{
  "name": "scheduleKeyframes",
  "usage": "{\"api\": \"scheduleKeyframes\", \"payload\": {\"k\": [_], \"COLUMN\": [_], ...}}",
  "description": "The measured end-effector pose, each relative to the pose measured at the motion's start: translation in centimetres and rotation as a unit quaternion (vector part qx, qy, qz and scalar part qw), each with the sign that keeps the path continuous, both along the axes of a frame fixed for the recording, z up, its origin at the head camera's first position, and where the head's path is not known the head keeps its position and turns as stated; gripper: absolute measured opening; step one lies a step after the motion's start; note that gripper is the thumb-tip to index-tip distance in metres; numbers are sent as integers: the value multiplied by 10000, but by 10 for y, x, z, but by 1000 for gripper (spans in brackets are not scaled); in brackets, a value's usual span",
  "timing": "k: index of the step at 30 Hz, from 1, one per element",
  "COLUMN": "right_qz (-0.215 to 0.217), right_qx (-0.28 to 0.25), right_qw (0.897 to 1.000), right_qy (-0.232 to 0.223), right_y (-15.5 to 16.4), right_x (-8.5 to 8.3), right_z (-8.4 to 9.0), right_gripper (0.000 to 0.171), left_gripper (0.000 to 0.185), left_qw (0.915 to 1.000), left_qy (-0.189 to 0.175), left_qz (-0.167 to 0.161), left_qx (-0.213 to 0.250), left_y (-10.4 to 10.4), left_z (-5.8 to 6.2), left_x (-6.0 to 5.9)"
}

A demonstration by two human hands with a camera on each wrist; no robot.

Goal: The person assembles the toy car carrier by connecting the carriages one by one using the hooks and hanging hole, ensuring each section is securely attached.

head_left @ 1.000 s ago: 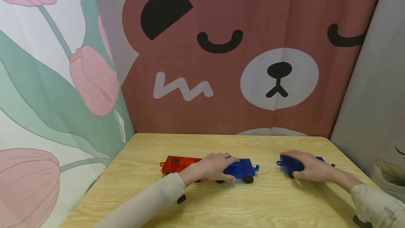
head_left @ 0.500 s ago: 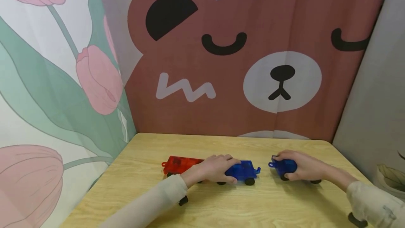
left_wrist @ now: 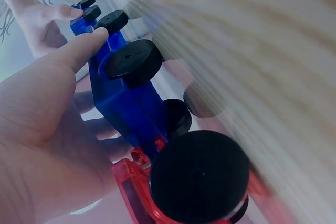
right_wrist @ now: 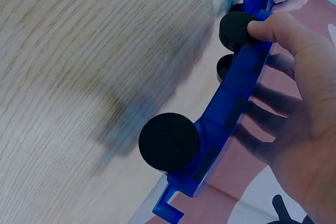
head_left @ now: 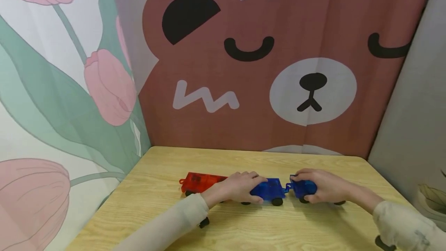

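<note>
Bear-print backdrop, pale wooden desk [head_left: 244, 227]. Right hand [head_left: 325, 190] has slid translucent blue plastic wheeled car [head_left: 302, 189] leftward; hitch now meets middle blue car [head_left: 268, 190], gripped by left hand [head_left: 237, 186], red car [head_left: 198, 182] behind. Coupling looks near complete.

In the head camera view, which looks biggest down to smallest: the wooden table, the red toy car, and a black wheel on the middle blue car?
1. The wooden table, by far the largest.
2. The red toy car, though the left hand hides one end.
3. The black wheel under the middle blue car, smallest.
</note>
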State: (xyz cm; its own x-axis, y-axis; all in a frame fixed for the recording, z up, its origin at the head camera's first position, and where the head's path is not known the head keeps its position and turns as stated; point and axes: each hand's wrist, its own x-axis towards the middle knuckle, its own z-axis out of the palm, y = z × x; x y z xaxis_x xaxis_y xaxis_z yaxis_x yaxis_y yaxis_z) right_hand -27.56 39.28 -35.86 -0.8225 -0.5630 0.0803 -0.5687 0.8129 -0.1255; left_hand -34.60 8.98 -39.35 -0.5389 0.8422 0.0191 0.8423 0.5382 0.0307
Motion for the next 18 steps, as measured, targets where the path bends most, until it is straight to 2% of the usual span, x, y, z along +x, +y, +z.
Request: {"api": "scheduleKeyframes", "payload": {"k": [12, 18], "right_qz": [-174, -123], "right_qx": [-90, -153], "right_qw": [9996, 9994], "right_qy": [-225, -299], "right_y": [-2, 0], "right_x": [-8, -10], "right_z": [-8, -12], "right_gripper": [60, 60], "left_gripper": [71, 72], "left_qw": [9999, 9999], "left_qy": [-54, -91], "left_qz": [-77, -123], "left_qx": [56, 42], "left_y": [-1, -1], "left_z": [3, 2], "left_x": [0, -1]}}
